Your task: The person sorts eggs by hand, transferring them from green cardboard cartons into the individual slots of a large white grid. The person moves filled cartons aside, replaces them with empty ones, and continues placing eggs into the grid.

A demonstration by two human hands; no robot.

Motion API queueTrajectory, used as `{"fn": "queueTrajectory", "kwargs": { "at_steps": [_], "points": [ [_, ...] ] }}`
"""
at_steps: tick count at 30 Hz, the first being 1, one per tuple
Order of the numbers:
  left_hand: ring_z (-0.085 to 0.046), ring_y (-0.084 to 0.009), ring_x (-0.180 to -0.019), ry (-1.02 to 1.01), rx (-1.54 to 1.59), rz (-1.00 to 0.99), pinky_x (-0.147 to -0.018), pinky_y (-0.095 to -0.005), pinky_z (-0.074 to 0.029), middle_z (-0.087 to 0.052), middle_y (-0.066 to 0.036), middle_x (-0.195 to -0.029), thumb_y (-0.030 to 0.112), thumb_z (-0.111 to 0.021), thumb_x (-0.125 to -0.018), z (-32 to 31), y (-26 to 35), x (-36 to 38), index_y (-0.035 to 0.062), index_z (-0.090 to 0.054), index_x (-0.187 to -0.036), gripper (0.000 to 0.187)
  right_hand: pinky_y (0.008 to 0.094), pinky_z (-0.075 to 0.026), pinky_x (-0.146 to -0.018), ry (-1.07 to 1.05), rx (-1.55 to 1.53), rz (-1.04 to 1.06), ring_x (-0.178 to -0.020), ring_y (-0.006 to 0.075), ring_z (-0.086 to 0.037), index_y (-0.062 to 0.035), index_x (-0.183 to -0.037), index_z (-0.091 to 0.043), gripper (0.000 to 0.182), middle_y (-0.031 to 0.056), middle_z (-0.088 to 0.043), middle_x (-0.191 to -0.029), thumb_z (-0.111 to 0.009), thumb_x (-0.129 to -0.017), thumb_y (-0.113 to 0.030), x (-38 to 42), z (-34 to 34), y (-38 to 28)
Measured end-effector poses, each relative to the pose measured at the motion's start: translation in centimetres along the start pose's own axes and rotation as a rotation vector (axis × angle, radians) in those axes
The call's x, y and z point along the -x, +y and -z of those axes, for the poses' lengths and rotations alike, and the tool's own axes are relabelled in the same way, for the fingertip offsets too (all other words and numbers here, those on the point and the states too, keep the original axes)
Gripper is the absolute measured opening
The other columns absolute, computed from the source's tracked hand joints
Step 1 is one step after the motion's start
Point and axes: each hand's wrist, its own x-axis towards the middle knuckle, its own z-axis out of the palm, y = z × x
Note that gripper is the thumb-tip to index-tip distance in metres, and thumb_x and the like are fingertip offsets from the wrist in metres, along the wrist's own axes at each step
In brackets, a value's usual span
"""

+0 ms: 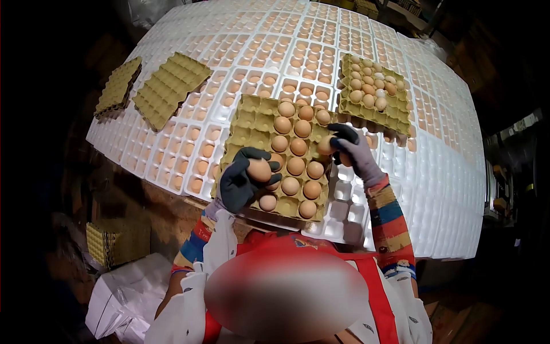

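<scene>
A cardboard egg tray (247,137) lies in front of me, its left columns bare and several brown eggs (298,147) sitting in the others. My left hand (243,180), in a dark-coated glove, is closed around an egg (259,170) over the tray's left side. At the tray's right edge, my right hand (352,150), gloved the same way, has its fingers curled round an egg (327,145). A second egg (345,159) shows under that palm. Beneath the cardboard tray are white foam egg trays (344,192).
White foam trays (269,49) filled with eggs spread over the table. Another cardboard tray (375,92) with eggs rests at right, and cardboard trays without eggs (172,89) lie at left. Stacked cardboard trays (117,243) and a white foam box (123,295) stand below the table's left edge.
</scene>
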Motion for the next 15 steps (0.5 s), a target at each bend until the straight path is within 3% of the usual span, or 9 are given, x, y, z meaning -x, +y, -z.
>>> {"fn": "queueTrajectory", "kwargs": {
  "at_steps": [1,2,3,5,6,9,10,11,15],
  "points": [
    [-0.062,-0.0227,-0.092,0.015,-0.128,-0.054,-0.077,-0.0402,-0.058,-0.058,-0.012,-0.110,0.009,-0.058,-0.091,4.8,-1.8,-1.8,0.0088,-0.052,-0.124,0.034,0.0271,-0.052,-0.075,0.033,-0.363,-0.032,-0.087,0.0152,-0.065,-0.0049,-0.130,-0.056,0.045,0.0063,-0.063,-0.100,-0.063,-0.087,-0.018,1.5,-0.2,-1.2],
    [-0.060,-0.0189,-0.090,0.193,-0.625,0.276,-0.073,-0.0363,-0.055,-0.057,-0.012,-0.102,0.017,-0.061,-0.092,-1.7,1.7,-1.1,0.0087,-0.056,-0.118,0.028,0.0272,-0.052,-0.076,0.016,-0.301,-0.093,-0.088,0.0146,-0.064,-0.0037,-0.129,-0.057,0.045,0.0062,-0.063,-0.103,-0.064,-0.087,-0.019,2.7,-0.4,-2.3],
    [-0.061,-0.0188,-0.092,-0.027,-1.486,0.177,-0.067,-0.0350,-0.051,-0.059,-0.011,-0.105,0.025,-0.064,-0.089,-0.6,0.6,-2.2,0.0099,-0.055,-0.122,0.037,0.0274,-0.052,-0.077,0.004,-0.242,-0.152,-0.090,0.0139,-0.063,-0.0025,-0.127,-0.057,0.045,0.0062,-0.062,-0.106,-0.064,-0.087,-0.021,3.5,-0.6,-2.8],
    [-0.062,-0.0236,-0.092,-0.236,-2.105,-0.135,-0.070,-0.0370,-0.052,-0.059,-0.012,-0.113,0.028,-0.065,-0.085,-4.4,-0.6,-1.4,0.0118,-0.053,-0.126,0.046,0.0386,-0.051,-0.085,-0.001,0.837,0.215,-0.106,0.0265,-0.059,-0.0173,-0.118,-0.064,0.040,0.0110,-0.056,-0.117,-0.069,-0.082,-0.034,3.8,-2.1,-2.1],
    [-0.062,-0.0299,-0.096,-0.335,-2.204,-0.161,-0.075,-0.0410,-0.052,-0.057,-0.013,-0.120,0.030,-0.066,-0.082,-5.1,-0.7,-1.3,0.0116,-0.051,-0.130,0.053,0.0395,-0.051,-0.086,0.022,1.123,0.134,-0.108,0.0294,-0.056,-0.0185,-0.112,-0.065,0.037,0.0127,-0.053,-0.119,-0.072,-0.080,-0.036,4.3,-4.1,-3.3],
    [-0.061,-0.0311,-0.098,-0.434,-2.268,-0.197,-0.079,-0.0425,-0.051,-0.056,-0.016,-0.121,0.030,-0.065,-0.083,-3.1,-2.5,-3.2,0.0095,-0.049,-0.133,0.056,0.0417,-0.051,-0.082,0.032,1.550,-0.036,-0.107,0.0350,-0.053,-0.0178,-0.098,-0.068,0.037,0.0142,-0.048,-0.121,-0.076,-0.073,-0.044,3.7,-7.6,-4.0],
    [-0.063,-0.0254,-0.092,-0.492,-2.145,-0.490,-0.073,-0.0386,-0.052,-0.059,-0.014,-0.115,0.024,-0.063,-0.086,-1.6,-1.8,-3.3,0.0082,-0.046,-0.137,0.056,0.0419,-0.051,-0.081,0.002,1.562,-0.054,-0.104,0.0331,-0.055,-0.0179,-0.097,-0.069,0.033,0.0139,-0.050,-0.118,-0.075,-0.075,-0.041,3.5,-7.8,-4.2],
    [-0.063,-0.0233,-0.091,-0.423,-1.812,-0.363,-0.072,-0.0373,-0.052,-0.060,-0.013,-0.113,0.021,-0.063,-0.087,0.7,-1.4,-4.3,0.0083,-0.044,-0.138,0.056,0.0421,-0.052,-0.080,-0.023,1.577,-0.067,-0.101,0.0311,-0.057,-0.0180,-0.097,-0.070,0.030,0.0136,-0.052,-0.115,-0.074,-0.077,-0.039,3.4,-7.7,-4.5],
    [-0.063,-0.0168,-0.088,-0.245,-0.589,0.125,-0.072,-0.0323,-0.053,-0.064,-0.009,-0.110,0.009,-0.066,-0.084,-0.1,2.8,-4.6,0.0082,-0.046,-0.138,0.057,0.0364,-0.052,-0.078,0.352,0.463,0.133,-0.084,0.0240,-0.064,-0.0083,-0.103,-0.071,0.029,0.0128,-0.065,-0.098,-0.070,-0.081,-0.028,4.8,-3.2,1.6]
  ]
}}
